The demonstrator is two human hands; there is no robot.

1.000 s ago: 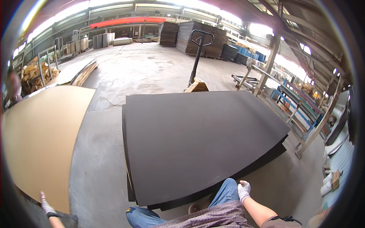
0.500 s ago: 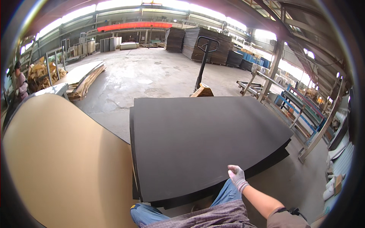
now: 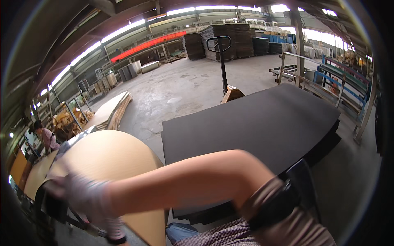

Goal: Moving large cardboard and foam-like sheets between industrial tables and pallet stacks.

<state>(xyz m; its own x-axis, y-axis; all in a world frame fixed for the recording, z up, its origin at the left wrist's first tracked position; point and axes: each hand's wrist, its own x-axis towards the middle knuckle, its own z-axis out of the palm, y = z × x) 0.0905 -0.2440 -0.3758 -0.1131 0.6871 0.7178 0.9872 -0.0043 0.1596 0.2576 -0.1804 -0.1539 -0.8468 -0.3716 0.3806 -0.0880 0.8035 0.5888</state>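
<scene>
A large, bent wood-coloured sheet (image 3: 108, 158) with a dark edge stands at my left. My right arm reaches across in front of me, and my right hand (image 3: 80, 192), in a pale work glove, is at the sheet's left edge; its fingers are smeared by motion. Below it shows the gloved wrist of my left hand (image 3: 114, 227), with a dark band around it. The left fingers are hidden behind the right hand. Beside the sheet, to the right, lies a stack of large black sheets (image 3: 246, 127), partly covered by my right arm.
Behind the black stack stands a pallet jack (image 3: 223, 65). A pile of pale boards (image 3: 111, 108) lies at far left, where a co-worker (image 3: 47, 137) bends over a board. Metal racks (image 3: 336, 86) stand at right; tall dark stacks (image 3: 230, 41) stand at the back.
My right hand has swung from the black stack's near edge across to the far left. My left wrist has come into view. The view has turned left, and the wood-coloured sheet looks more bent.
</scene>
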